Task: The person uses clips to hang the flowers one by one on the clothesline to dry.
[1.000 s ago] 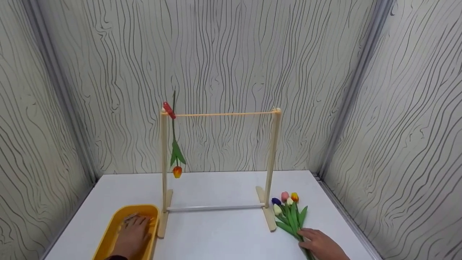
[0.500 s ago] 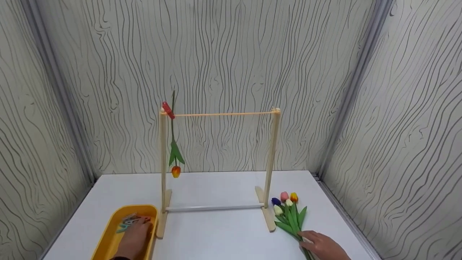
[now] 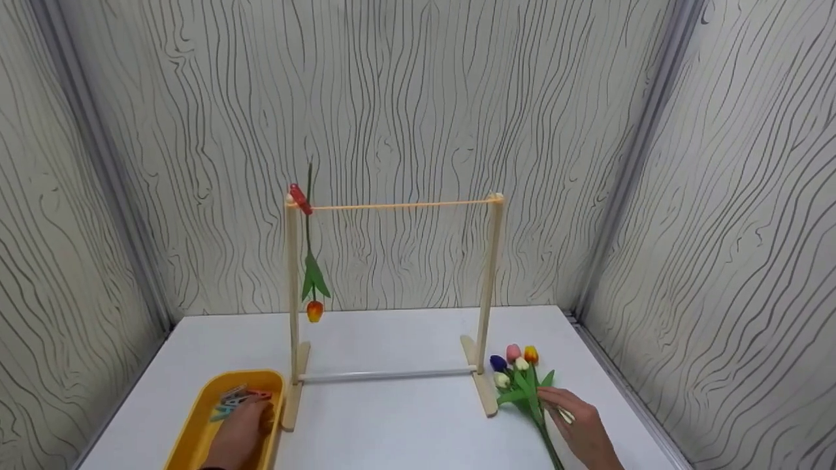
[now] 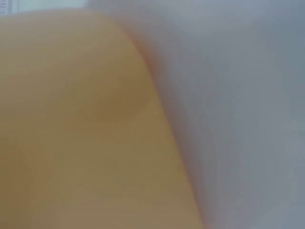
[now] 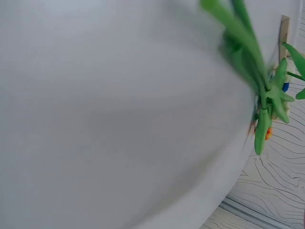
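Note:
My left hand (image 3: 236, 431) reaches down into a yellow tray (image 3: 189, 427). Its fingers are at a small pile of coloured clothespins (image 3: 227, 410), a red one right by them; the fingertips are mostly hidden, and I cannot tell whether they grip one. On the right, my right hand (image 3: 582, 427) pinches at the stems and leaves of a bunch of artificial tulips (image 3: 522, 385), with blue, pink, white and orange heads. Green stems (image 5: 248, 43) cross the upper right of the right wrist view. A blurred yellow tray wall (image 4: 90, 124) fills much of the left wrist view.
A wooden frame (image 3: 493, 281) stands mid-table with an orange string (image 3: 398, 206) across its top. One orange tulip (image 3: 315, 311) hangs head down from it by a red clothespin (image 3: 300, 199). A clear rod (image 3: 392, 375) joins the feet. Patterned walls enclose the white table (image 3: 392, 431).
My left hand has drawn back slightly and its fingers have come together, showing more clothespins. The right hand has risen from the lower stems toward the leaves and turned.

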`<state>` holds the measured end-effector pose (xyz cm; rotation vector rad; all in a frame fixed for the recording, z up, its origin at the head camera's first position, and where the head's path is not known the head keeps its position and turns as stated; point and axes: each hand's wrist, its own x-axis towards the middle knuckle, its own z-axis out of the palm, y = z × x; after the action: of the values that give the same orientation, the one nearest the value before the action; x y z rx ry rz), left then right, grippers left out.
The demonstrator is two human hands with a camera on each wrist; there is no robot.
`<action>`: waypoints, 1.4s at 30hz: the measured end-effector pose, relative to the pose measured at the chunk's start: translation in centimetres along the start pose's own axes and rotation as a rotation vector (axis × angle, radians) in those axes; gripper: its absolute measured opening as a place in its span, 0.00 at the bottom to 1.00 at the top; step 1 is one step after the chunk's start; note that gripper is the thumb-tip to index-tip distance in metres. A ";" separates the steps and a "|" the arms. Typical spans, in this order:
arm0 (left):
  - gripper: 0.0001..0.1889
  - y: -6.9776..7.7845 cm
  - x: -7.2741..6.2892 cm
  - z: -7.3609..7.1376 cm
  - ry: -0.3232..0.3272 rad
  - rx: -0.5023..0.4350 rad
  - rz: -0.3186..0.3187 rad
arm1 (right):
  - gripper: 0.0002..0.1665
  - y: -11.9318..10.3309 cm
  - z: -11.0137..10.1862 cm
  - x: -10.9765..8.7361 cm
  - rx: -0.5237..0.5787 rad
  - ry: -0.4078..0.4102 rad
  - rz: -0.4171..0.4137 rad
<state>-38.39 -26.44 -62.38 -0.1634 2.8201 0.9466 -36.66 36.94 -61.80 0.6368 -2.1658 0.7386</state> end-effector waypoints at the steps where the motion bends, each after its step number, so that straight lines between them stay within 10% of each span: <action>1: 0.18 0.0 -0.1 -0.1 0.009 0.003 0.011 | 0.28 -0.3 0.2 0.3 0.044 0.036 0.053; 7: 0.13 0.1 -0.6 -0.4 0.107 0.107 0.096 | 0.16 -1.7 0.6 2.2 0.244 0.180 0.384; 12: 0.18 0.0 -0.9 -0.8 0.181 -0.026 0.044 | 0.13 -2.3 0.5 4.0 0.322 0.262 0.535; 29: 0.17 0.6 -2.0 -2.0 0.441 -0.628 -0.144 | 0.13 -2.8 0.1 6.5 0.371 0.416 0.602; 42: 0.17 1.8 -2.4 -4.3 0.616 -0.721 -0.111 | 0.12 -2.9 -0.6 7.8 0.343 0.482 0.496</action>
<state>-36.84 -27.51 -57.52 -0.8060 2.7308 2.1437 -39.14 33.67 -54.49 0.0513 -1.7627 1.3890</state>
